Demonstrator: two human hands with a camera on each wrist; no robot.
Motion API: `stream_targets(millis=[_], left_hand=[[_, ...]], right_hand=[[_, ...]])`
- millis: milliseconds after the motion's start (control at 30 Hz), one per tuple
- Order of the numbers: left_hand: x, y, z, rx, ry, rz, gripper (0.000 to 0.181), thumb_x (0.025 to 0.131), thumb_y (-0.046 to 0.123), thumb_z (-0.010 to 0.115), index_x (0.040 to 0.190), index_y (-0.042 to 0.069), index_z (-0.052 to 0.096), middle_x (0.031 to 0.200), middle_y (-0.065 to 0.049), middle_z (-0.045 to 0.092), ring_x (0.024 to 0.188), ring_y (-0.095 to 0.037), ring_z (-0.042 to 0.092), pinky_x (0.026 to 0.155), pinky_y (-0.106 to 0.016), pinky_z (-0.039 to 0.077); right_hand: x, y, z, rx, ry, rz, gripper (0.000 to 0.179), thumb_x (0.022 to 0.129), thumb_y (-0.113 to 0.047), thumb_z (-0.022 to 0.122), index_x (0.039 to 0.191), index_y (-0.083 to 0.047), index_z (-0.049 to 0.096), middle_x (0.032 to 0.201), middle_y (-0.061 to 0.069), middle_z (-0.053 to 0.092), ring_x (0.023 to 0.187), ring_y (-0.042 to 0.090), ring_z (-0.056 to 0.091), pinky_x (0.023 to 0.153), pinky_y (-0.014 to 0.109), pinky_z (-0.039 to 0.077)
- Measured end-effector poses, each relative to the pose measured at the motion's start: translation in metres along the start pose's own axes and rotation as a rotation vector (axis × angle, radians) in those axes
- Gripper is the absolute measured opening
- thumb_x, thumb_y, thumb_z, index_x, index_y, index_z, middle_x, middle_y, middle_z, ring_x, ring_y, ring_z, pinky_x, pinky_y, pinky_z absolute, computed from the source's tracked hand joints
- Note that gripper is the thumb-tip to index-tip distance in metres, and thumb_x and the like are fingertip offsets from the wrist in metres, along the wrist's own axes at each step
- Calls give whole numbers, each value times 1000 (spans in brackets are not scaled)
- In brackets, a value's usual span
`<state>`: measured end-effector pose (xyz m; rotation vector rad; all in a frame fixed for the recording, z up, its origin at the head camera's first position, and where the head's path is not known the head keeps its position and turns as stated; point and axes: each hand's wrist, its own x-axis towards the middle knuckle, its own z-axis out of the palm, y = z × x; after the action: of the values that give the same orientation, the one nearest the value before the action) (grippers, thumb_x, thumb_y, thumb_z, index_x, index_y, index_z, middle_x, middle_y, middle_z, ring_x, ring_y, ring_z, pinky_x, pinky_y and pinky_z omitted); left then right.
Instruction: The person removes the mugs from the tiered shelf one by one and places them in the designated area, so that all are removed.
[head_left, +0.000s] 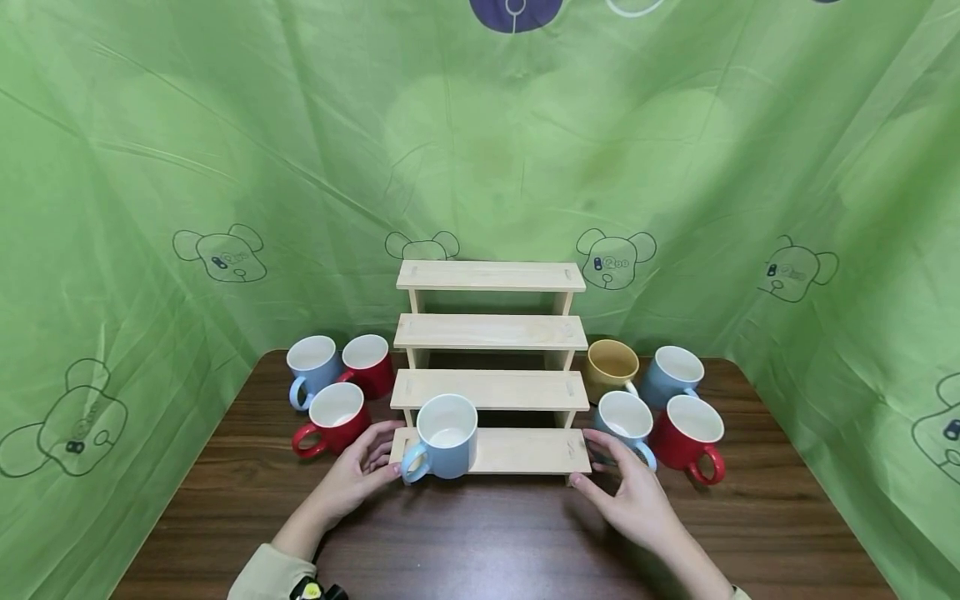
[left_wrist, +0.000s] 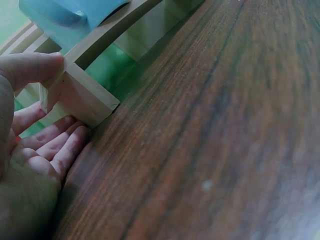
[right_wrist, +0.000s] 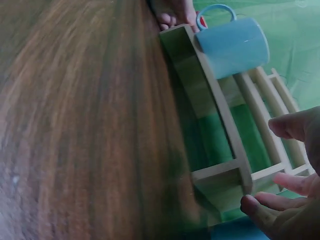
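Note:
A four-step wooden shelf [head_left: 491, 389] stands mid-table, with a light blue mug [head_left: 447, 437] upright on the left part of its lowest step. My left hand [head_left: 360, 471] is at the left end of that step. Its thumb [left_wrist: 35, 67] touches the board's corner, and the other fingers extend beside the side support [left_wrist: 82, 95]. At the right end is my right hand [head_left: 630, 492], fingers spread. One of its fingertips [right_wrist: 250, 204] meets the board's front corner, while another finger [right_wrist: 287, 125] reaches over the step without visible contact.
Left of the shelf are a blue mug [head_left: 313, 367] and two red mugs [head_left: 375, 379]. To its right stand a yellow mug [head_left: 611, 375], two blue mugs [head_left: 667, 387] and a red mug [head_left: 678, 442]. Green cloth [head_left: 487, 150] surrounds the brown wooden table [head_left: 480, 542].

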<state>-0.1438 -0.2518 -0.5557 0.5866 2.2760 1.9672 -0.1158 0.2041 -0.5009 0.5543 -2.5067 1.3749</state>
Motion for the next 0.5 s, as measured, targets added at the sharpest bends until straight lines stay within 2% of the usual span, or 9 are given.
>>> stream_targets(millis=[167, 333, 500], left_hand=[[0, 0, 0, 12, 3, -12, 62, 100, 3, 75, 155, -2, 47, 150, -30, 57, 131, -15, 64, 106, -22, 54], [0, 0, 0, 12, 4, -14, 62, 100, 3, 75, 155, -2, 47, 151, -29, 57, 132, -15, 63, 106, -22, 54], [0, 0, -1, 9, 3, -11, 62, 100, 2, 75, 155, -2, 47, 151, -30, 57, 131, -15, 63, 106, -22, 53]], right_hand=[[1, 7, 7, 14, -42, 51, 74, 91, -15, 92, 152, 4, 54, 150, 23, 63, 131, 42, 67, 96, 45, 64], [2, 14, 13, 26, -70, 97, 82, 91, -17, 92, 157, 5, 49, 152, 26, 60, 129, 44, 68, 99, 52, 62], [3, 23, 16, 70, -79, 115, 83, 90, -11, 91, 158, 7, 47, 149, 29, 62, 125, 46, 70, 95, 41, 64]])
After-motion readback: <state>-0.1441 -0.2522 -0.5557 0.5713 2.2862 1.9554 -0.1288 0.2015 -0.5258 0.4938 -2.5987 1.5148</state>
